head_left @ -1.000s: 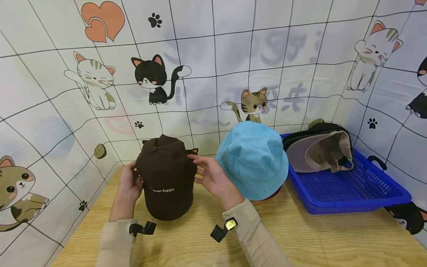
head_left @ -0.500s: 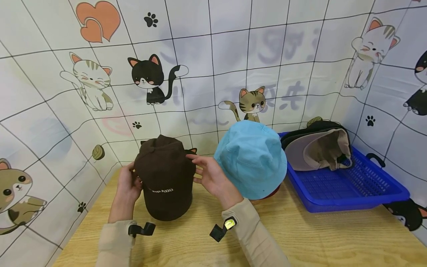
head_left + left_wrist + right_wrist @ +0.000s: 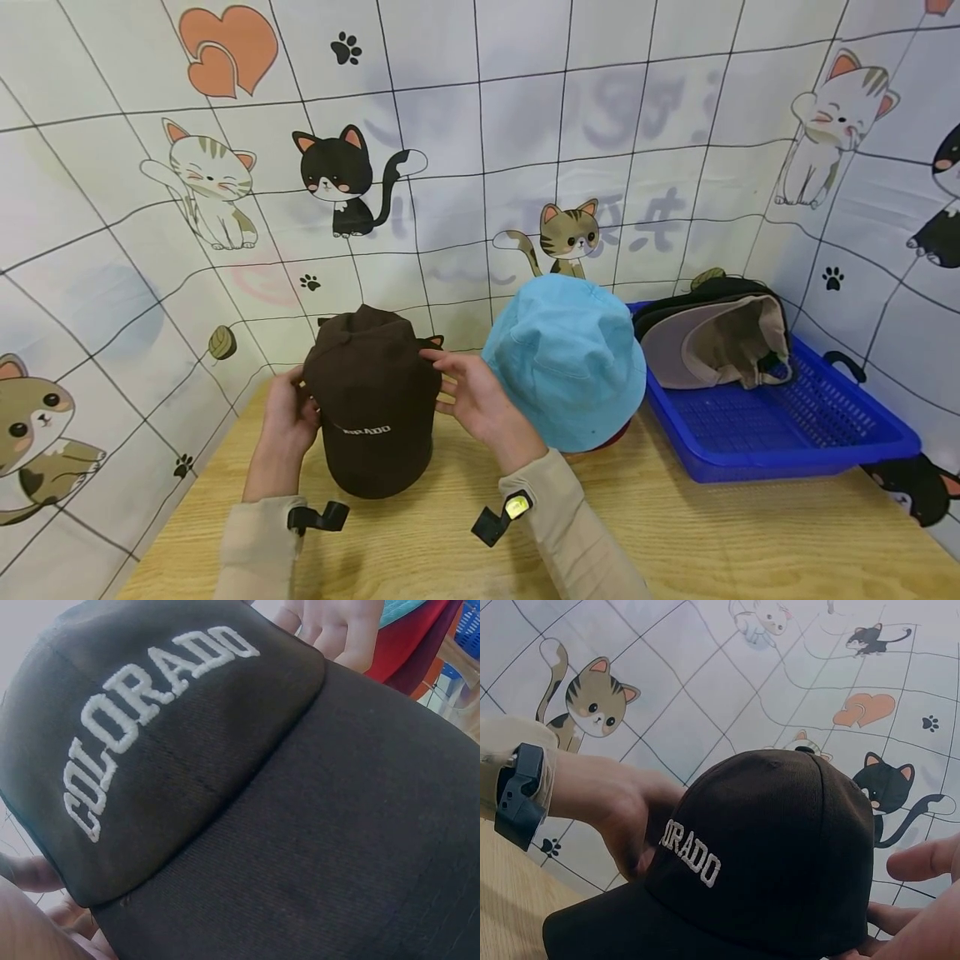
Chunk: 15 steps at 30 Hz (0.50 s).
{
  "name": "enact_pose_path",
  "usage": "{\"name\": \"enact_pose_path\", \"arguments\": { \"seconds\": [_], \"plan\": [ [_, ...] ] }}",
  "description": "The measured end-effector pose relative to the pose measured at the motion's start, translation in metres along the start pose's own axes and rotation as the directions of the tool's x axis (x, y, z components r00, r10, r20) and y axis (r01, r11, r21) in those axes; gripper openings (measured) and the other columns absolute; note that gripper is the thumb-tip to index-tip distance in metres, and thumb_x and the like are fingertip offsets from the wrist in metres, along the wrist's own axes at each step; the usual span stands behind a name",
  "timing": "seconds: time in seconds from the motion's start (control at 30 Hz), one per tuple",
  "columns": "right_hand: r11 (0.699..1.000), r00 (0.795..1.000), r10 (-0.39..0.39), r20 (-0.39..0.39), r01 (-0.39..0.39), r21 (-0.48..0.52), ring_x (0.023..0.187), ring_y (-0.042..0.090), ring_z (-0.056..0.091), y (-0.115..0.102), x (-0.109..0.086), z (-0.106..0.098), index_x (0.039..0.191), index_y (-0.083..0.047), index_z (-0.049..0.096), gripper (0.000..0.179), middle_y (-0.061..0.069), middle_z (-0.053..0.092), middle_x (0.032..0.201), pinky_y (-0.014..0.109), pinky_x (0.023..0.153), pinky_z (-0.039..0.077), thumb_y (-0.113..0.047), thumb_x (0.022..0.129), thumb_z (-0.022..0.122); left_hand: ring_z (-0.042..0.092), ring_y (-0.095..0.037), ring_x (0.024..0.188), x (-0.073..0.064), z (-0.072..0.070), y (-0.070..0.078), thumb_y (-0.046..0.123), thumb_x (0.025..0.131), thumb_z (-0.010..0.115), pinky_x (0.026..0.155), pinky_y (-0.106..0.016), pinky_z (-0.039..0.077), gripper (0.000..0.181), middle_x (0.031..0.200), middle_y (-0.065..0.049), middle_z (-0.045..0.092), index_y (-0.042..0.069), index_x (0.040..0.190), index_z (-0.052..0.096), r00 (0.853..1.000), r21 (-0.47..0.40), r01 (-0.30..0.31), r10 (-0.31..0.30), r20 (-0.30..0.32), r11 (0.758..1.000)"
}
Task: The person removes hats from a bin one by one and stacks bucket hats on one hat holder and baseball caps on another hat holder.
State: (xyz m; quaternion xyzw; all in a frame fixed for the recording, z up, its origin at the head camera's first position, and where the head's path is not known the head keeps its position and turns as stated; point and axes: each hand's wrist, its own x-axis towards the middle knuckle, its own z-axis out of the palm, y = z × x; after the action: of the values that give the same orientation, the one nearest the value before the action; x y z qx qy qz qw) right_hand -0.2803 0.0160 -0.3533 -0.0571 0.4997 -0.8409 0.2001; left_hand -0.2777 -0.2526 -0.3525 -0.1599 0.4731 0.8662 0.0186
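Note:
A dark brown baseball cap (image 3: 371, 400) with white COLORADO lettering sits upright at the left of the table, its brim facing me and sloping down. Whatever is beneath the cap is hidden. At its left side is my left hand (image 3: 288, 417), fingers loosely bent and fingertips against the cap's edge. My right hand (image 3: 483, 408) is on the other side, extended fingertips touching the crown near its back. In the right wrist view the right thumb (image 3: 922, 859) stands apart from the cap (image 3: 772, 840). The left wrist view shows the lettered front of the cap (image 3: 172, 750) up close.
Right of the cap stands a light blue bucket hat (image 3: 566, 367), with something dark red showing under its brim. A blue plastic basket (image 3: 795, 462) farther right holds several caps (image 3: 720, 337). The wooden table (image 3: 420, 558) meets a cat-patterned wall covering (image 3: 450, 192) behind.
The head view shifts slightly. Both hands and the cap keep nearly the same positions.

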Motion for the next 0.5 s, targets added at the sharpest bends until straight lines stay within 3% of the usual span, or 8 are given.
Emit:
{"name": "enact_pose_path", "arguments": {
  "seconds": [0.5],
  "plan": [
    [1.0, 1.0, -0.003, -0.001, 0.003, -0.004, 0.11, 0.023, 0.06, 0.0019, 0.0008, 0.0003, 0.144, -0.008, 0.058, 0.05, 0.005, 0.062, 0.136, 0.044, 0.096, 0.044, -0.015, 0.095, 0.052, 0.047, -0.012, 0.051, 0.0011, -0.0016, 0.0005, 0.021, 0.109, 0.038, 0.059, -0.026, 0.041, 0.045, 0.07, 0.006, 0.057, 0.019, 0.07, 0.06, 1.0, 0.001, -0.006, 0.006, -0.001, 1.0]
  ]
}}
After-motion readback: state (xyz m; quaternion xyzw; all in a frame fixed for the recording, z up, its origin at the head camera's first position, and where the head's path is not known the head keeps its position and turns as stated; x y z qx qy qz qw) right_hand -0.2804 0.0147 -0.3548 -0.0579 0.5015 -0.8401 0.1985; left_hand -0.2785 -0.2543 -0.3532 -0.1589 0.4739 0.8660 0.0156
